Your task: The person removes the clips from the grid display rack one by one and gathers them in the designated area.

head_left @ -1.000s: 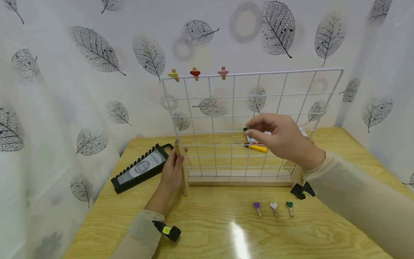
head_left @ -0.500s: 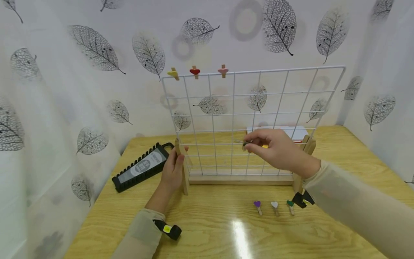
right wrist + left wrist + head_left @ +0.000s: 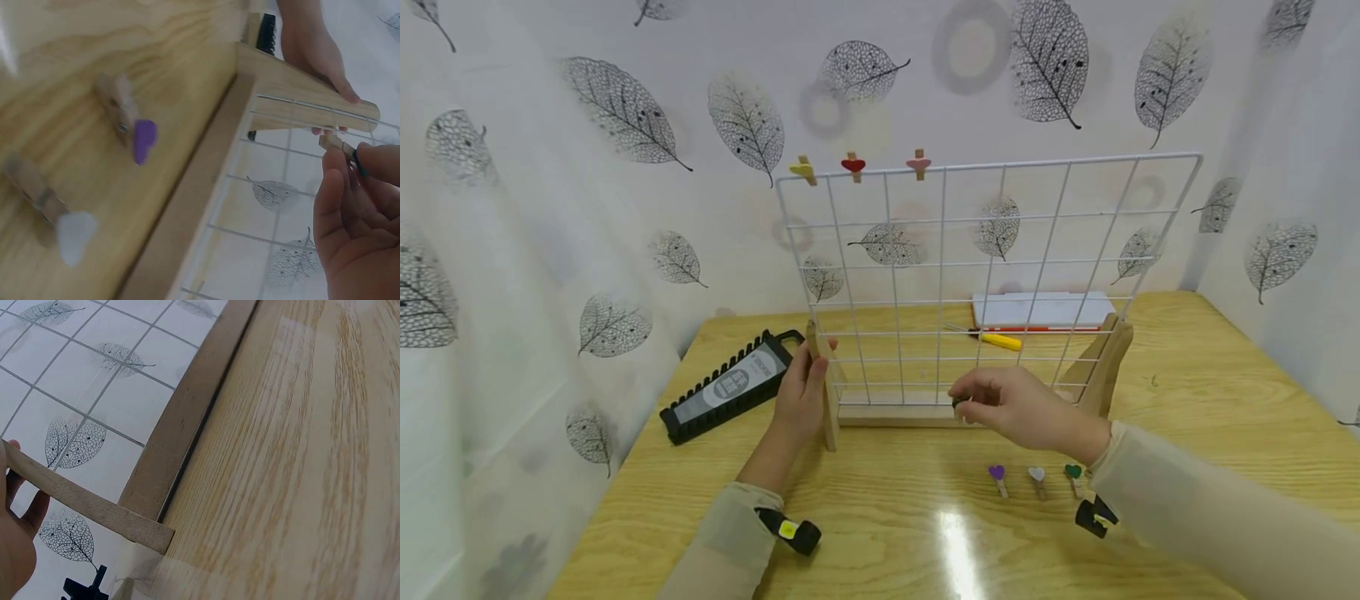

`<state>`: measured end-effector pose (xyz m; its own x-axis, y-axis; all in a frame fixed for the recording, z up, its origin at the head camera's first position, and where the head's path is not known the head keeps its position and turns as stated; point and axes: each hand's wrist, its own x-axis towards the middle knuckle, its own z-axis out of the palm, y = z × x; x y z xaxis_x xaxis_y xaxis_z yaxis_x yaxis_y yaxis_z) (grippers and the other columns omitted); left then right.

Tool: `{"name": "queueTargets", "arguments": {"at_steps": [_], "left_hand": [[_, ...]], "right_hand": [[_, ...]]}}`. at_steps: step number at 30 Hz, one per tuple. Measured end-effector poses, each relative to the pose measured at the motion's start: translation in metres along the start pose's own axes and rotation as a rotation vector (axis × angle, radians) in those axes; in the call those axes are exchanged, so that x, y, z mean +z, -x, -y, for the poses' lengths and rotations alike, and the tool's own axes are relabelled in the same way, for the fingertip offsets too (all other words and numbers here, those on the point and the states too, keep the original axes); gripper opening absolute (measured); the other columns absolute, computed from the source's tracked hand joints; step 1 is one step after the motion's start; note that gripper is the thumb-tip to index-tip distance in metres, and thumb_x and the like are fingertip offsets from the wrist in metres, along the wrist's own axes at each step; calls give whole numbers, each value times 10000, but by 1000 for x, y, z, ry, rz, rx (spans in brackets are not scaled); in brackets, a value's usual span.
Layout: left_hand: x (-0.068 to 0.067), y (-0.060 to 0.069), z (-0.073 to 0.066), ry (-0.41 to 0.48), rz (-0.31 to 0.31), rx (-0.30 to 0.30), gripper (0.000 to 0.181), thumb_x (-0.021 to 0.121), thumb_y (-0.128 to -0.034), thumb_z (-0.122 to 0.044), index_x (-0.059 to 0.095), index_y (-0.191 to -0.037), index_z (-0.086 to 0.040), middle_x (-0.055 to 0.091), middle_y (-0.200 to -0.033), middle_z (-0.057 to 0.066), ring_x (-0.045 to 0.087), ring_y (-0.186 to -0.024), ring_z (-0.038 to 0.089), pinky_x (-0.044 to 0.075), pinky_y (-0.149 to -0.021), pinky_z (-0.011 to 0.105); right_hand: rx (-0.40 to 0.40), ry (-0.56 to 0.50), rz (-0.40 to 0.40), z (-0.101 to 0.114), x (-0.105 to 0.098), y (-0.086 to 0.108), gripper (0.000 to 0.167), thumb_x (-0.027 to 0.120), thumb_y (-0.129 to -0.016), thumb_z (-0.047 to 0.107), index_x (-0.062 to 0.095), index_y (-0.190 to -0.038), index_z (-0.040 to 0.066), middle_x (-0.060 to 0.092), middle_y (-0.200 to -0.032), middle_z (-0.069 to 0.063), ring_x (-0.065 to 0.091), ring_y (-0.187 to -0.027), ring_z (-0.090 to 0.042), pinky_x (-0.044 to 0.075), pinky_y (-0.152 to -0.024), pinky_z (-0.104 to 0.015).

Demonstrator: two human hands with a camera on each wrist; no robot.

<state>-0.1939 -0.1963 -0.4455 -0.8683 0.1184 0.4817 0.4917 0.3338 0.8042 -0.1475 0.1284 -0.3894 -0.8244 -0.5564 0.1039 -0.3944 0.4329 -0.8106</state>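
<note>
The left hand grips the wooden side post of a white wire grid rack; the left wrist view shows its fingers behind the post. Between thumb and fingers, the right hand pinches a small wooden clothespin with a dark green piece, in front of the rack's lower bars. On the rack's top bar sit yellow, red and pink heart clothespins. Purple, white and green heart clothespins lie on the table.
A black toothed holder lies left of the rack on the wooden table. Behind the rack are a yellow-handled tool and a white flat case with a red edge. A leaf-patterned curtain hangs behind and at both sides.
The right hand has moved down in front of the grid, from its middle to near the base, still pinching the clothespin. The left hand stays on the post.
</note>
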Motion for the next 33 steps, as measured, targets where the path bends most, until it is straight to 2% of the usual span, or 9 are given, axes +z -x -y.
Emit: {"name": "queueTargets", "arguments": {"at_steps": [5, 9, 12, 17, 21, 27, 33], "left_hand": [[-1, 0, 0, 9, 3, 8, 342, 391, -1111, -212, 520, -1390, -63, 553, -1409, 138, 530, -1181, 330, 399, -970, 482], [-1, -1, 0, 6, 1, -1, 331, 395, -1109, -197, 524, -1388, -74, 554, -1395, 141, 530, -1119, 313, 401, -939, 455], [-1, -1, -1, 17, 1, -17, 324, 395, -1106, -155, 524, -1392, -72, 551, -1392, 148, 526, -1097, 321, 402, -925, 450], [0, -2, -3, 35, 10, -64, 338, 378, -1095, -57, 509, -1406, -42, 522, -1437, 179, 512, -1201, 362, 392, -981, 492], [0, -1, -14, 27, 27, -97, 346, 360, -1097, -44, 483, -1416, 3, 489, -1458, 223, 491, -1226, 403, 384, -998, 515], [-3, 2, -40, 23, 44, -87, 352, 363, -1106, -95, 472, -1407, 51, 486, -1446, 249, 499, -1167, 447, 398, -951, 493], [-3, 2, -40, 25, 40, -95, 349, 358, -1106, -84, 476, -1410, 38, 487, -1448, 238, 497, -1163, 462, 397, -952, 494]], "right_hand": [[46, -27, 105, -10, 10, 4, 153, 665, -995, 163, 686, -1104, 58, 700, -909, -5, 660, -825, -211, 544, -693, -289], [80, -10, 177, -16, 16, 6, 124, 691, -976, 157, 692, -1054, 61, 699, -888, 3, 636, -742, -186, 526, -629, -278], [82, 22, 205, -21, 23, 6, 73, 709, -962, 165, 698, -994, 99, 701, -853, 15, 600, -635, -126, 516, -578, -279], [46, 81, 244, -29, 34, 8, 50, 724, -949, 150, 708, -903, 161, 681, -797, 83, 593, -657, -55, 513, -617, -269], [41, 77, 280, -32, 38, 12, 90, 711, -951, 112, 710, -889, 177, 673, -793, 98, 589, -684, -48, 516, -631, -267], [24, 93, 297, -32, 38, 14, 96, 723, -942, 105, 710, -891, 186, 669, -828, 119, 592, -724, -26, 516, -660, -252], [-17, 134, 285, -33, 38, 16, 70, 740, -931, 115, 727, -904, 178, 653, -865, 141, 596, -757, -11, 521, -674, -236]]}}
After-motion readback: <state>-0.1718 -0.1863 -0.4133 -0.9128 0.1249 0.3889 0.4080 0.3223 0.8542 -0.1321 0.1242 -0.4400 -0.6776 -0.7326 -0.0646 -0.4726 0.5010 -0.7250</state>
